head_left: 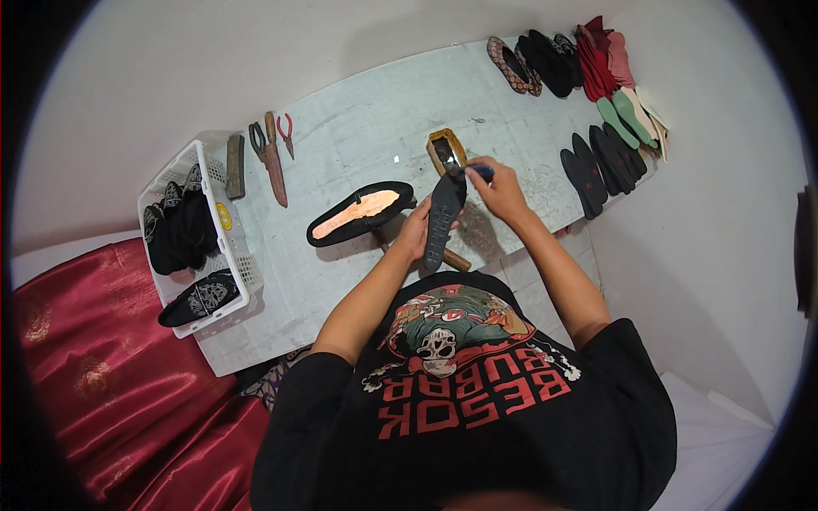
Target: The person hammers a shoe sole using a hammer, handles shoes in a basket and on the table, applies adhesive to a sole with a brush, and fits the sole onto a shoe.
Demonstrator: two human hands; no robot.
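My left hand (pixel 416 230) is wrapped round a black shoe sole (pixel 440 223), its ridged face turned up and its far end tilted away from me. In my right hand (pixel 503 194) is a small brush (pixel 480 173) with a dark blue handle; its tip is at the sole's far end, too small to make out clearly. Just beyond lies a brown-rimmed, box-like container (pixel 435 140) with something dark and shiny inside. To the left of my left hand lies a black shoe (pixel 341 234) with a pale orange inside. Under the held sole a wooden hammer-like handle (pixel 456 261) shows partly.
At left, a white plastic basket (pixel 253 271) holds several black patterned shoes. Beside it lie a dark block (pixel 235 168), scissors (pixel 258 143), a sheathed knife (pixel 273 166) and red pliers (pixel 288 136). Black soles (pixel 583 180), green insoles (pixel 626 115) and fabric shoes (pixel 509 68) line the right side.
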